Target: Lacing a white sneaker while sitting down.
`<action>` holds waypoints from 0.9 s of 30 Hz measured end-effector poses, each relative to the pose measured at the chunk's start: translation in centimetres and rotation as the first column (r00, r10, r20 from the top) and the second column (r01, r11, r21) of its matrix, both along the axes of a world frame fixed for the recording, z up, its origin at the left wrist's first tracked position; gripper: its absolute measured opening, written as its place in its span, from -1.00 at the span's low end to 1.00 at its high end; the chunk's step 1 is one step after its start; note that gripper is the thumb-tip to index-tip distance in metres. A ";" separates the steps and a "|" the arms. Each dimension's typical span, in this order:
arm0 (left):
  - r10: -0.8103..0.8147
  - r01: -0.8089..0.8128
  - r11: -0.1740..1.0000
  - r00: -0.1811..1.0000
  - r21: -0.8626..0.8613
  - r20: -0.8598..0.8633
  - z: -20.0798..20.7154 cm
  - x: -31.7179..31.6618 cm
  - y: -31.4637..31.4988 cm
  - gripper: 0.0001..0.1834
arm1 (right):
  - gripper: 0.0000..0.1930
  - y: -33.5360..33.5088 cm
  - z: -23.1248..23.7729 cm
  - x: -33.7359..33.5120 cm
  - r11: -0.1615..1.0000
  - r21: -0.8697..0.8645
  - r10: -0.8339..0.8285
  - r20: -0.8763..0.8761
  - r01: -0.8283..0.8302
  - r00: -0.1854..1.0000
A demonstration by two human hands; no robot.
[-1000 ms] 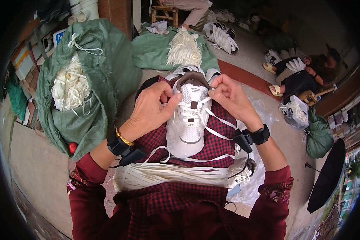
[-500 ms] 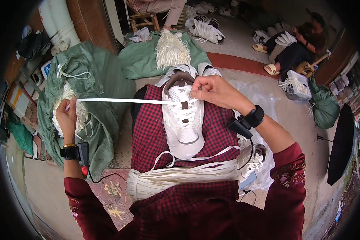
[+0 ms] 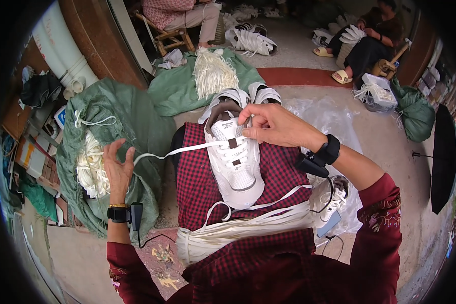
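A white sneaker (image 3: 234, 177) rests on the red-and-black checked cloth (image 3: 197, 172) over my lap, toe toward me. Its laces are partly threaded. My right hand (image 3: 281, 125) is closed at the shoe's upper right edge, thumb and forefinger by the top eyelets. From the shoe's left side a loose white shoelace (image 3: 187, 148) runs slack toward my left hand (image 3: 117, 169), which is raised with fingers apart beside the green sack. The lace's far end passes near that hand, partly hidden. A bundle of white laces (image 3: 248, 221) lies across my lap.
On the left, a green sack (image 3: 147, 111) holds white laces (image 3: 91, 169). Another lace pile (image 3: 215, 76) lies on green cloth ahead. More shoes (image 3: 334, 200) sit on plastic at my right. Two people sit farther off; a black umbrella (image 3: 443, 162) stands far right.
My left hand has let go of the lace and opened, moving right and nearer to me. The lace, taut before, now sags. My right hand stays at the sneaker. The view has shifted slightly.
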State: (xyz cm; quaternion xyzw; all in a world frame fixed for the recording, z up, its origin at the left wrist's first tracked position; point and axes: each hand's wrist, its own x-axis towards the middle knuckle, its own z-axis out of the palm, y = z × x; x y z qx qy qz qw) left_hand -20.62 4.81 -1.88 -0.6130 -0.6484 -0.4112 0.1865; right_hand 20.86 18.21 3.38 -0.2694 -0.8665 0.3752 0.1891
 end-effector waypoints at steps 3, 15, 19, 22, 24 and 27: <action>-0.154 0.178 0.979 0.964 -0.095 0.218 1.0 6.7 1.4 -0.78 | -0.78 -1.1 0.5 0.4 0.987 0.158 0.027 -0.082 -0.014 0.996; -0.410 0.402 0.881 0.912 -0.250 0.023 2.5 16.3 2.1 -0.83 | -0.72 0.6 -0.2 5.0 0.933 0.334 -0.081 -0.163 0.132 0.983; -0.411 0.381 0.896 0.906 -0.227 -0.102 2.5 16.7 1.9 -0.76 | -0.76 -1.2 -1.8 1.3 0.907 0.420 0.039 -0.128 0.019 0.991; -0.391 0.358 0.915 0.899 -0.186 -0.195 2.2 16.5 1.8 -0.73 | -0.81 -1.9 -1.8 0.6 0.838 0.546 0.038 -0.073 0.008 0.997; -0.466 0.432 0.875 0.874 -0.216 -0.137 1.8 16.1 1.9 -0.76 | -0.84 -1.9 -1.7 1.0 0.820 0.572 0.024 -0.036 0.001 0.999; -0.504 0.474 0.852 0.858 -0.223 -0.101 0.8 15.1 2.0 -0.84 | -0.88 -1.5 -2.0 1.7 0.715 0.698 0.018 0.057 -0.053 0.998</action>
